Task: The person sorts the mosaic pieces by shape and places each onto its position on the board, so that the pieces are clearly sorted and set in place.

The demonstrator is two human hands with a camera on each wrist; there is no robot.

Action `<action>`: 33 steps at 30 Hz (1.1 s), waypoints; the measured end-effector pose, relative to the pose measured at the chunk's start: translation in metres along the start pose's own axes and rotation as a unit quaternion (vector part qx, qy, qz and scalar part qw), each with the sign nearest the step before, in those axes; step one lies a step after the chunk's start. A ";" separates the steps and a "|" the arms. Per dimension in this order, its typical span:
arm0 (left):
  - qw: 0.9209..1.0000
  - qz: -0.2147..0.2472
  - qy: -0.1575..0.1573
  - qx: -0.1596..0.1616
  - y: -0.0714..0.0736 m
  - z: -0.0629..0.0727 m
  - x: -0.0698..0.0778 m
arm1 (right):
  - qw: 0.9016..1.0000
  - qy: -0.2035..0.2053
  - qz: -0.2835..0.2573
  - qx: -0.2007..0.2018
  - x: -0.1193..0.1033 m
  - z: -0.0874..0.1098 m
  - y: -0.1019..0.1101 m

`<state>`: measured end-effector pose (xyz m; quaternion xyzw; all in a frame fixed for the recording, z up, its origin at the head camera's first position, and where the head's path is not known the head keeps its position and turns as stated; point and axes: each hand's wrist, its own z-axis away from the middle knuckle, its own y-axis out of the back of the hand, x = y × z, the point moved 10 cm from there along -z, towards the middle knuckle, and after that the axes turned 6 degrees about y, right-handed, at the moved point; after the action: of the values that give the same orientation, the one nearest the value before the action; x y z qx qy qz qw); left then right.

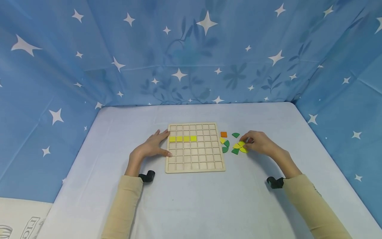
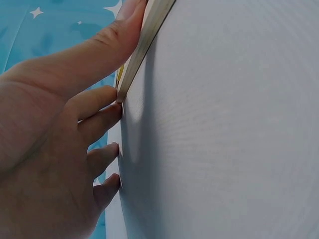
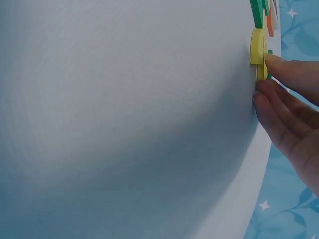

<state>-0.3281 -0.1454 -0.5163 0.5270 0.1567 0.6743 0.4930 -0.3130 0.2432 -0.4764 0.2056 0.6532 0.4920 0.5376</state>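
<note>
A square wooden grid board (image 1: 195, 167) lies flat on the table, with a row of yellow square tiles (image 1: 179, 138) in its cells. At the board's left edge rests my left hand (image 1: 150, 144), its thumb and fingers spread; the left wrist view shows the thumb (image 2: 112, 42) against the board's side (image 2: 149, 37). To the right of the board, my right hand (image 1: 259, 142) reaches down into a small cluster of yellow leaf-like pieces (image 1: 237, 146). Between thumb and fingertips, it pinches a yellow piece (image 3: 257, 45), partly hidden by the fingers.
Several green rounded pieces (image 1: 235, 135) and an orange square tile (image 1: 223, 134) lie between the board and my right hand. A white cloth (image 1: 197, 202) covers the table. Blue star-patterned curtains (image 1: 191, 53) hang behind it and at both sides.
</note>
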 end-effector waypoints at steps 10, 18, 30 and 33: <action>1.000 0.002 -0.001 -0.002 0.002 0.005 0.006 | 0.999 -0.024 -0.010 -0.025 0.005 -0.002 -0.005; 1.000 -0.001 0.001 -0.001 0.002 0.005 0.007 | 0.997 -0.061 -0.031 -0.043 0.016 -0.003 -0.009; 1.000 -0.002 -0.002 0.002 0.001 0.004 0.005 | 0.998 -0.019 -0.056 -0.028 0.005 -0.002 -0.007; 1.000 -0.001 -0.005 0.001 0.003 0.007 0.008 | 0.998 -0.014 -0.056 -0.027 0.002 -0.004 -0.007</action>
<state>-0.3236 -0.1424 -0.5071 0.5304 0.1551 0.6713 0.4939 -0.3156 0.2394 -0.4839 0.1605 0.6423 0.4756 0.5792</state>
